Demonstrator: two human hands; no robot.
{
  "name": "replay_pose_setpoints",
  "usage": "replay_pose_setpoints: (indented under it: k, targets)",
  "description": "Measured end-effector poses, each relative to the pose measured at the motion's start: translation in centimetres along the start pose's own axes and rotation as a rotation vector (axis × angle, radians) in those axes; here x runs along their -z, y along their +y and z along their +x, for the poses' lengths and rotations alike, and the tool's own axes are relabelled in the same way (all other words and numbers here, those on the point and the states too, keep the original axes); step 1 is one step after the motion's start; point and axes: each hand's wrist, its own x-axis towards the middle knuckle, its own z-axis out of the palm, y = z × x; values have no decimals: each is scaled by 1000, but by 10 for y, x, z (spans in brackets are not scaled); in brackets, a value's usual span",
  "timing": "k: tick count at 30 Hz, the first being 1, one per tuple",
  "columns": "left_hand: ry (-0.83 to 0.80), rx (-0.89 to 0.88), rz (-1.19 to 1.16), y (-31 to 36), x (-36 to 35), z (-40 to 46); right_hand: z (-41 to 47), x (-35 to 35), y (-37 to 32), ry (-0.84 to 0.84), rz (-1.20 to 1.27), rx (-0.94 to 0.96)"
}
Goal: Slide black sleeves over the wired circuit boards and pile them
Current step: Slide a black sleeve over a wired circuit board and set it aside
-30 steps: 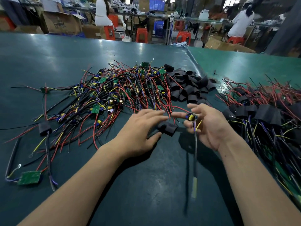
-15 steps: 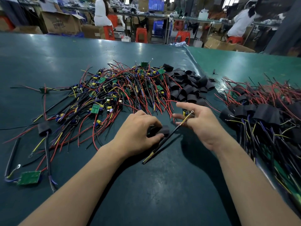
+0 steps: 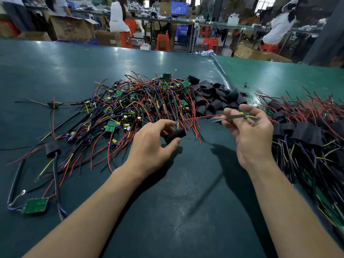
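My left hand (image 3: pixel 150 146) pinches a black sleeve (image 3: pixel 176 135) between thumb and fingers, just above the green table (image 3: pixel 167 211). My right hand (image 3: pixel 251 135) holds a wired circuit board (image 3: pixel 242 114) in its fingertips, with blurred red and black wires trailing leftward toward the sleeve. Board and sleeve are apart. A tangled heap of bare wired boards (image 3: pixel 130 112) lies behind my left hand. Loose black sleeves (image 3: pixel 216 101) sit in a pile behind my hands. Sleeved boards (image 3: pixel 307 135) are piled at the right.
One sleeved board (image 3: pixel 53 148) and one bare green board (image 3: pixel 35 205) lie apart at the left. Beyond the table's far edge are cardboard boxes (image 3: pixel 72 27), red stools (image 3: pixel 162 41) and seated people.
My right hand has lifted the board and swung its wires up from the table toward the left. My left hand has turned the sleeve, so its end points at the board.
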Motion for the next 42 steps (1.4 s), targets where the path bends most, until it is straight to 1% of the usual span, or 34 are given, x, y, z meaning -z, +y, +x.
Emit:
replay_pose_setpoints:
  k: [3,6,9,14,18,26,28,34,42]
  targets:
    - [19,10,-7,-1,0,0,1,3,-1,-71,153,-132]
    - [10,12,8,-1,0,0,-1,1,2,-97,171,-210]
    - [10,22,21,-1,0,1,0,3,1,-94,175,-216]
    - [61,59,6,0,1,1,0,6,-1,-70,137,-202]
    - [45,60,-10,0,2,1,0,6,-4,-79,144,-215]
    - [38,53,-42,-1,3,1,1,5,-6,-60,149,-124]
    - [36,45,-61,0,3,0,1,6,-6,-33,185,-148]
    - [33,7,-130,1,2,-1,3,7,-5,15,305,-329]
    - [72,-70,-171,3,2,-1,2,7,-6,27,189,-314]
